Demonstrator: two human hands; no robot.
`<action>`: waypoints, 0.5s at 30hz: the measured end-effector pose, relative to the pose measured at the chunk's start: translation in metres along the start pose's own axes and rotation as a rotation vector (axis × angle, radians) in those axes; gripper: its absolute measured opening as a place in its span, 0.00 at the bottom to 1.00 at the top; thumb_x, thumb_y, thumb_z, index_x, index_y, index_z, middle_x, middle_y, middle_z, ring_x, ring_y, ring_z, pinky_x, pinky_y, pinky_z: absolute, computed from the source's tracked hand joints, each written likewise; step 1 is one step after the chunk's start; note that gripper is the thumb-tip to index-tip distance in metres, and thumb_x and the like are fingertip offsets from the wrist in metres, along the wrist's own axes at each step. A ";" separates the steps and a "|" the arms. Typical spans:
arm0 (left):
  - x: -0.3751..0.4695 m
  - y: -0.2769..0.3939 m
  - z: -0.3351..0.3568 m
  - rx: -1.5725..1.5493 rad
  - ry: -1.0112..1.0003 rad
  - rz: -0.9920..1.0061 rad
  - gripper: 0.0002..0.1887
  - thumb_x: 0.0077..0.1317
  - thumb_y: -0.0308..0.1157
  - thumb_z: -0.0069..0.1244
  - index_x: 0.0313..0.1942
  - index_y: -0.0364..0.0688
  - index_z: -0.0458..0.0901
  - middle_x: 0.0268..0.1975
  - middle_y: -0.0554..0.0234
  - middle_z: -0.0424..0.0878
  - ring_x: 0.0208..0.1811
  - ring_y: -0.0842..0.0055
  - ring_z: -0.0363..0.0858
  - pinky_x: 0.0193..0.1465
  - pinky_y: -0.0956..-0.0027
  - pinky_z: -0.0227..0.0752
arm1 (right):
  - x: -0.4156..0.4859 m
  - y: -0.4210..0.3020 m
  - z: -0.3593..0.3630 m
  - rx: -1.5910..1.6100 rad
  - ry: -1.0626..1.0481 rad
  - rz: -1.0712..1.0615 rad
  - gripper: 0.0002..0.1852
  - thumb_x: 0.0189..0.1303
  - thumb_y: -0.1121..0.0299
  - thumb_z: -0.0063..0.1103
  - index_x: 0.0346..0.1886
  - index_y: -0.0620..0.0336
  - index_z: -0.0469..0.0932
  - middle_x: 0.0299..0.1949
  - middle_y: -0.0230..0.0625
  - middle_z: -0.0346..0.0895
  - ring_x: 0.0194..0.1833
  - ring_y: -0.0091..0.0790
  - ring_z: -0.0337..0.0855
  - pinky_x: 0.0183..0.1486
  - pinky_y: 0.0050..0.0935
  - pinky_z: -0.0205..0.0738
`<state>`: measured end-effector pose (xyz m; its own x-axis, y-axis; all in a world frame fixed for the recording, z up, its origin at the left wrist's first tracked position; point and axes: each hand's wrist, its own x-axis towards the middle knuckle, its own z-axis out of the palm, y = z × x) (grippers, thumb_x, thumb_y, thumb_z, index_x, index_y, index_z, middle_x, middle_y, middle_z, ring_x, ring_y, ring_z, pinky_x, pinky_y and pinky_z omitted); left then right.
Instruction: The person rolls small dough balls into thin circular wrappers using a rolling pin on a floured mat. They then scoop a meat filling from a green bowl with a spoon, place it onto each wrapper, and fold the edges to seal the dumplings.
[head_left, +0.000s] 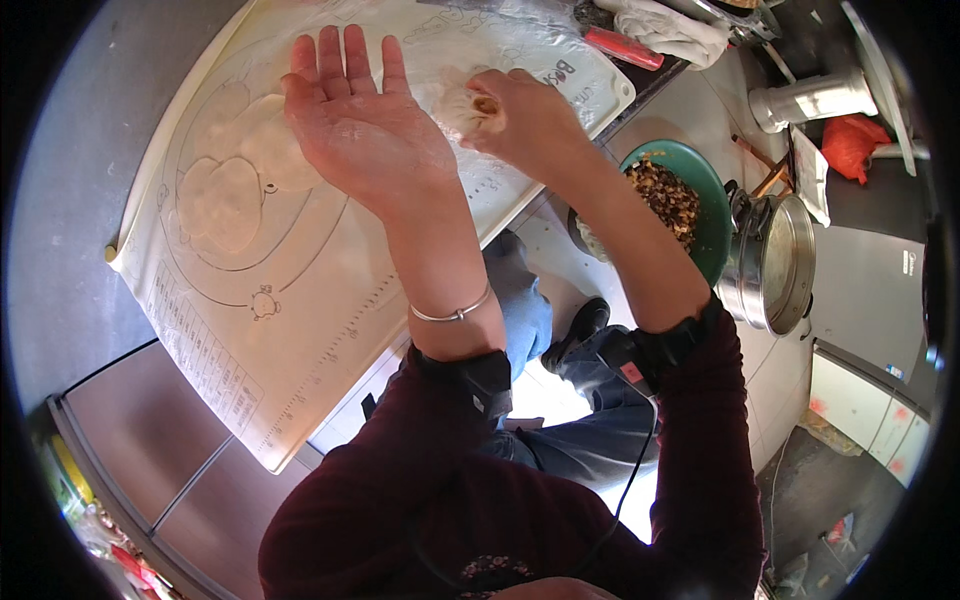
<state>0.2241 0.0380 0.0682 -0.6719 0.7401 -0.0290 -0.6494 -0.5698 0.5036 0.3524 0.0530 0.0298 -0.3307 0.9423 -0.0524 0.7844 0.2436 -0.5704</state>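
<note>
My left hand (360, 124) is held palm up above the silicone kneading mat (330, 255), with fingers apart and nothing in it. Its palm looks dusted with flour. My right hand (525, 116) grips a pleated dough bun (455, 105) near the far side of the mat. A bit of brown filling shows in the opening at the bun's top. Flat dough wrappers (219, 204) lie overlapping on the mat, left of my left hand and partly behind it. Below my right forearm, a teal bowl (714, 217) contains chopped brown and yellow filling (667, 199).
A red-handled tool (622, 49) and a white cloth (667, 30) lie by the mat's far right corner. Stainless steel steamer pots (787, 266) stand right of the bowl. A red plastic bag (853, 146) is farther right. A cable (637, 465) hangs from my right armband.
</note>
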 end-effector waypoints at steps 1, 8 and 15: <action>0.001 0.001 0.000 -0.011 0.009 -0.006 0.18 0.72 0.44 0.37 0.48 0.41 0.75 0.52 0.54 0.74 0.56 0.63 0.72 0.63 0.50 0.64 | -0.002 0.002 -0.003 -0.041 0.017 -0.035 0.36 0.44 0.67 0.75 0.61 0.51 0.73 0.51 0.42 0.77 0.53 0.47 0.78 0.56 0.40 0.73; 0.006 0.009 -0.006 -0.080 0.043 -0.054 0.16 0.71 0.42 0.39 0.47 0.40 0.76 0.53 0.52 0.72 0.56 0.63 0.72 0.62 0.51 0.65 | 0.013 0.009 -0.008 -0.166 -0.105 -0.395 0.41 0.42 0.74 0.72 0.66 0.45 0.70 0.57 0.42 0.74 0.59 0.47 0.72 0.61 0.41 0.70; 0.012 0.012 -0.012 -0.113 0.045 -0.088 0.15 0.71 0.40 0.40 0.48 0.38 0.74 0.55 0.50 0.71 0.57 0.62 0.71 0.61 0.53 0.66 | 0.003 -0.003 -0.015 -0.226 -0.225 -0.027 0.37 0.42 0.70 0.73 0.62 0.51 0.73 0.51 0.41 0.77 0.55 0.46 0.75 0.57 0.38 0.71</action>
<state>0.2039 0.0354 0.0634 -0.6241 0.7737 -0.1093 -0.7411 -0.5418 0.3966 0.3569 0.0587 0.0432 -0.4408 0.8665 -0.2343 0.8623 0.3364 -0.3785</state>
